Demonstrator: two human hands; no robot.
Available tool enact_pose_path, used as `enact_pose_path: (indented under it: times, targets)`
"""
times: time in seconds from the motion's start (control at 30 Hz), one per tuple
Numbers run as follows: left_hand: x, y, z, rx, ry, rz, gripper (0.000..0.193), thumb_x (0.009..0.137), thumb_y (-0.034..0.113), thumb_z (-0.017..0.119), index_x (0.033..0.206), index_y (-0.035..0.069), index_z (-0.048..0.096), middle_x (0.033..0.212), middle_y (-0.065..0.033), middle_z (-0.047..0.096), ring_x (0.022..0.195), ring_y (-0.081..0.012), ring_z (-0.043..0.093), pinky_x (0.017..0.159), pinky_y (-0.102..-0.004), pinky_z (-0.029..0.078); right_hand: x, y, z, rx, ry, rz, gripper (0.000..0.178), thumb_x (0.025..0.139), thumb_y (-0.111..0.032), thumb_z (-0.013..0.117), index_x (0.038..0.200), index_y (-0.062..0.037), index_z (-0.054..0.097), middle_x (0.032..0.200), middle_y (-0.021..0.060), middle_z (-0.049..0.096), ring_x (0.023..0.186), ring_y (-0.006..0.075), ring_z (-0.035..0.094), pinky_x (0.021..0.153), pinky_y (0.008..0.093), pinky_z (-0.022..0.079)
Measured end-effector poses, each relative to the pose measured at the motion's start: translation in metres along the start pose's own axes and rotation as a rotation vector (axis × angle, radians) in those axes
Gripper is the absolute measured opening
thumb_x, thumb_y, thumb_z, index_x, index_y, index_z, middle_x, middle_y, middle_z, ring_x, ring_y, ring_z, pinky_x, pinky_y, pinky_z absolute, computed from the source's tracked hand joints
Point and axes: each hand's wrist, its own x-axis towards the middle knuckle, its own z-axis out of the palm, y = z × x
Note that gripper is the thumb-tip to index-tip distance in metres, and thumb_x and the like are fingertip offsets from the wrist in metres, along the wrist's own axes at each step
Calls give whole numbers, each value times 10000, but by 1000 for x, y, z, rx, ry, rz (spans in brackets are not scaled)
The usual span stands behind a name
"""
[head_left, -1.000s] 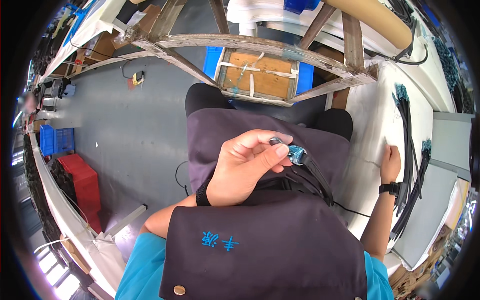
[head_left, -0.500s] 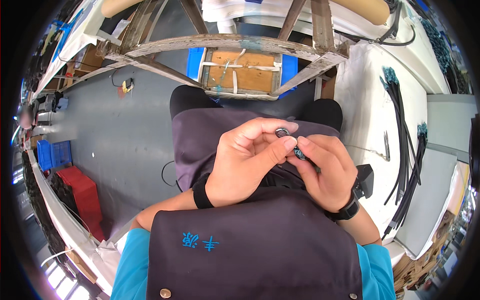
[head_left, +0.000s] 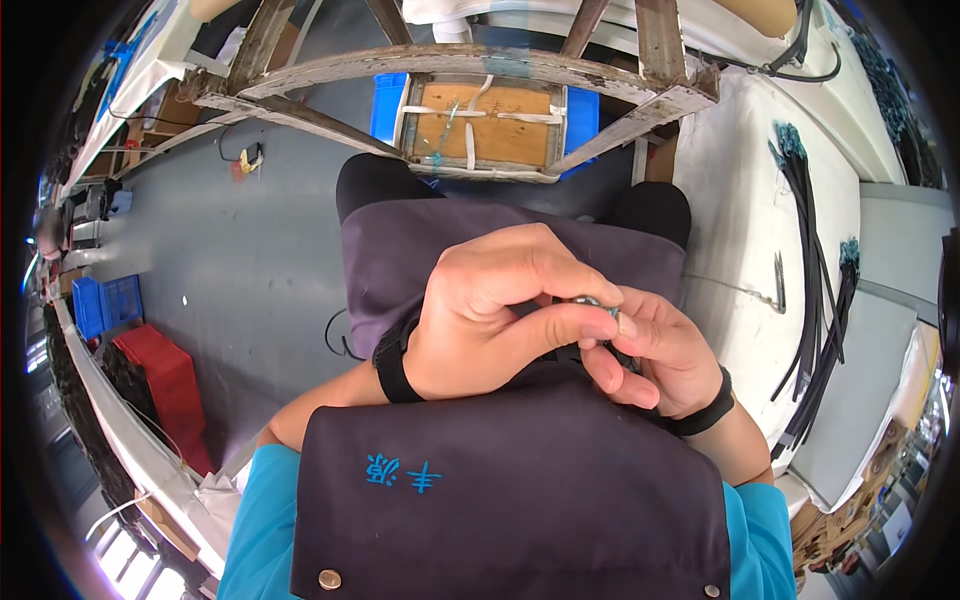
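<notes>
Above my lap, my left hand [head_left: 485,300] and my right hand [head_left: 680,360] meet at the fingertips. Between the left thumb and forefinger is a small, shiny, dark round piece [head_left: 588,300], mostly covered by the fingers; its kind cannot be made out. The right thumb and forefinger press close against it from the other side, where a bit of teal shows. My other right fingers curl loosely below. Under both hands lies the dark purple-grey apron [head_left: 400,255] on my lap.
On the right, a white-covered table [head_left: 725,180] bears long black straps [head_left: 800,210] with teal ends and a slim metal tool [head_left: 780,283]. Ahead stands a worn metal frame [head_left: 450,72], with a wooden board [head_left: 485,135] below. A red box [head_left: 165,390] and blue crate [head_left: 105,305] sit left.
My left fingers have closed further over the round piece, hiding most of it. My right hand has turned, its palm side and lower fingers now showing.
</notes>
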Motion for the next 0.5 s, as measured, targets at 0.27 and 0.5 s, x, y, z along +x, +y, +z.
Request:
enact_pose_path:
  times: [0.27,0.5]
  targets:
    - [0,-19,-4,-584,89,-515,924,773,541,670,1409,2,271,1247,-91,497,1018,-163,524,836,-291,424,-17,-10,-21,45,119,-117,339,983,-273,452,1110,24,556,806,73,621,487,76,423,456,207,331]
    - [-31,-39,-13,-540,199,-708,548,943,405,493,1306,2,413,1141,-65,557,964,-148,535,833,-293,422,-137,-57,-70,-257,673,-498,494,988,-378,381,1227,28,529,696,-18,532,508,65,321,497,206,273]
